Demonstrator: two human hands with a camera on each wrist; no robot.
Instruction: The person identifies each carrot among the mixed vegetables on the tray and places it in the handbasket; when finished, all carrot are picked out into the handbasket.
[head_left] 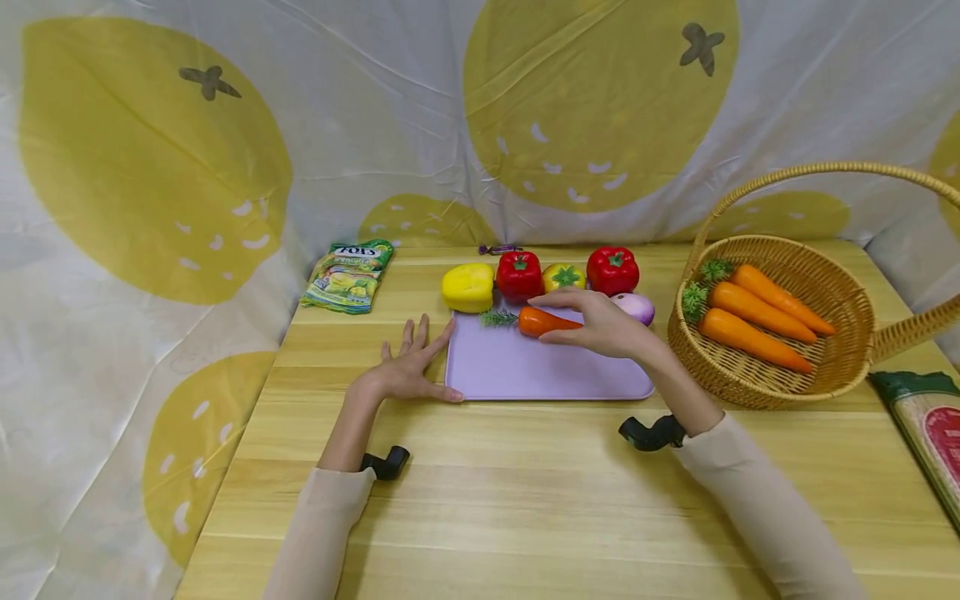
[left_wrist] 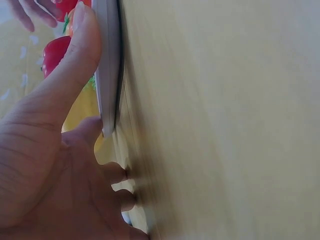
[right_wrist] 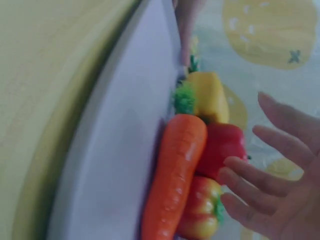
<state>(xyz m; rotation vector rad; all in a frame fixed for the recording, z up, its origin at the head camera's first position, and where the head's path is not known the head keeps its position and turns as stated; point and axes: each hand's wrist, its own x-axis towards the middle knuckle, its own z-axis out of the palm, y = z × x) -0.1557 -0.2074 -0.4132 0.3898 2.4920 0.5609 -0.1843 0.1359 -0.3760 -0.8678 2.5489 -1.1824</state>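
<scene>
A lavender tray (head_left: 525, 371) lies on the wooden table, with an orange carrot (head_left: 537, 322) near its back edge. My right hand (head_left: 600, 325) is over the carrot; in the right wrist view its fingers (right_wrist: 260, 175) are spread and apart from the carrot (right_wrist: 175, 167). My left hand (head_left: 401, 371) is spread at the tray's left side, its thumb on the tray's rim and the other fingertips reaching the table. Behind the carrot sit a yellow bell pepper (head_left: 468, 288), two red bell peppers (head_left: 519, 277), a yellow-red tomato-like vegetable (head_left: 562, 277) and a purple onion-like vegetable (head_left: 635, 308).
On the right stands a wicker basket (head_left: 693, 371) with a tall handle, holding several carrots (head_left: 757, 312). Beyond it lies a green-ended bag (head_left: 926, 433). A yellow-green packet (head_left: 348, 277) lies at the back left. A lemon-print curtain (head_left: 420, 100) hangs behind the table.
</scene>
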